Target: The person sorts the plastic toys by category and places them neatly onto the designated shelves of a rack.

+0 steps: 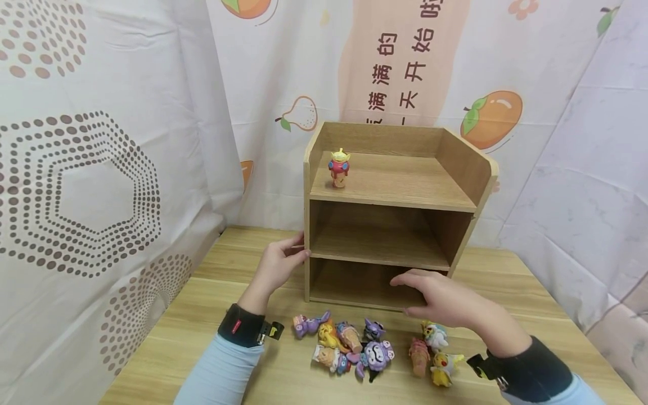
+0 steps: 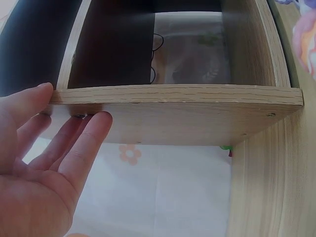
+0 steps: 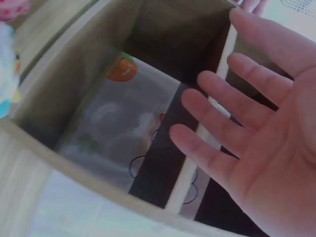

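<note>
A small wooden shelf unit (image 1: 377, 260) stands at the back of the table, with an open top and two compartments below. My left hand (image 1: 284, 257) touches its left side panel (image 2: 187, 113), thumb at the front edge and straight fingers along the outer face. Held out before the lower compartment, my right hand (image 1: 440, 295) has its fingers spread and nothing in them; in the right wrist view its fingers (image 3: 212, 153) overlap the middle board (image 3: 180, 195). On the top board, at the left, one figurine (image 1: 340, 169) with a yellow cap and red body stands upright.
Several small figurines lie before the unit, among them a purple one (image 1: 376, 355) and a yellow one (image 1: 329, 336). Beneath my right hand are a pink-topped figurine (image 1: 419, 357), a white one (image 1: 436, 336) and a yellow-and-white one (image 1: 442, 368). A printed curtain (image 1: 273, 67) hangs behind.
</note>
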### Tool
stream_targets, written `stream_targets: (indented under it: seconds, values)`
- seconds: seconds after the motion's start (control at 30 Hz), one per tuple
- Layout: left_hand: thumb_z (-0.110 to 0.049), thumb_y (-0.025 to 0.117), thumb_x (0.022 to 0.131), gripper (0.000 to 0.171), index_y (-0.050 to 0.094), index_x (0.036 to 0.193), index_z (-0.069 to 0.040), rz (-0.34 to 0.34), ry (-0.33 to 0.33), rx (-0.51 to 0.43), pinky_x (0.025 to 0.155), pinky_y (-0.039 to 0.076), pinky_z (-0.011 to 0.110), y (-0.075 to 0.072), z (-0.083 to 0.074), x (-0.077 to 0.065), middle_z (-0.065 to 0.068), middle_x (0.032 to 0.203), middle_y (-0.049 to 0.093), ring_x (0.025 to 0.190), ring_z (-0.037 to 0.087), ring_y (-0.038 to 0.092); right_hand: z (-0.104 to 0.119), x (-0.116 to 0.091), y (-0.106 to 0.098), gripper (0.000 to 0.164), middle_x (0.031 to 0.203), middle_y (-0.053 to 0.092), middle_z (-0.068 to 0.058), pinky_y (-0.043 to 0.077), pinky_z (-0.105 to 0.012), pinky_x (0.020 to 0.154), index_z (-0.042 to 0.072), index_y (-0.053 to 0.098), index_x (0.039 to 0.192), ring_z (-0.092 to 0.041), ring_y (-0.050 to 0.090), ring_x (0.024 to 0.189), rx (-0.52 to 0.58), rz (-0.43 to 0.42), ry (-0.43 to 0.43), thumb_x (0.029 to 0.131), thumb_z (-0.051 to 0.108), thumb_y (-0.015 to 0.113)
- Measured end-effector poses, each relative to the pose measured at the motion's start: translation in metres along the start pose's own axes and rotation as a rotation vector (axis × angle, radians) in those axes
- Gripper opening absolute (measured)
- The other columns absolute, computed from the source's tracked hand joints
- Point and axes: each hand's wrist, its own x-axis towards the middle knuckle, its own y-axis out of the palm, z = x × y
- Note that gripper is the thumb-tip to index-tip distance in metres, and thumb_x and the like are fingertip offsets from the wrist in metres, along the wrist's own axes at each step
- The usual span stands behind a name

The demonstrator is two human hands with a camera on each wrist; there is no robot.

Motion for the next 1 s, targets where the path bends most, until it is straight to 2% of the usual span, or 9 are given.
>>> stream_targets:
  seconds: [0.27,0.5,0.73,1.0]
  values:
    - [-0.003,0.074,0.093,0.049,0.058,0.139,-0.001,-0.005,0.009,0.001,0.085,0.060,0.029,-0.001,0.003,0.001,0.020,0.137,0.061,0.114,0.035,0.067,-0.012,-0.008,0.014,0.053,0.132,0.062,-0.012,0.054,-0.052,0.095,0.005,0.061,0.135,-0.035,0.060,0.120,0.041,0.113,-0.012,0.086,0.015,0.080]
    - [-0.004,0.074,0.093,0.050,0.058,0.140,-0.002,-0.006,0.003,0.001,0.085,0.060,0.028,0.000,0.004,0.001,0.021,0.133,0.063,0.113,0.035,0.067,-0.022,-0.019,0.029,0.061,0.137,0.059,-0.015,0.053,-0.053,0.096,0.003,0.059,0.139,-0.037,0.058,0.123,0.119,0.205,0.048,0.084,0.015,0.080]
    - [-0.004,0.073,0.094,0.052,0.055,0.142,0.000,-0.006,-0.008,0.005,0.085,0.060,0.029,0.002,0.000,0.000,0.025,0.133,0.062,0.114,0.038,0.065,-0.027,-0.026,0.042,0.063,0.137,0.060,-0.016,0.052,-0.055,0.098,0.002,0.059,0.139,-0.038,0.059,0.121,0.112,0.232,0.062,0.081,0.015,0.081]
    - [-0.004,0.073,0.094,0.051,0.056,0.142,-0.002,0.000,-0.008,0.003,0.084,0.060,0.028,0.001,-0.001,0.000,0.022,0.129,0.065,0.111,0.035,0.068,-0.031,-0.032,0.052,0.050,0.129,0.065,-0.008,0.055,-0.045,0.095,0.005,0.064,0.133,-0.028,0.061,0.118,0.116,0.256,0.024,0.087,0.018,0.078]
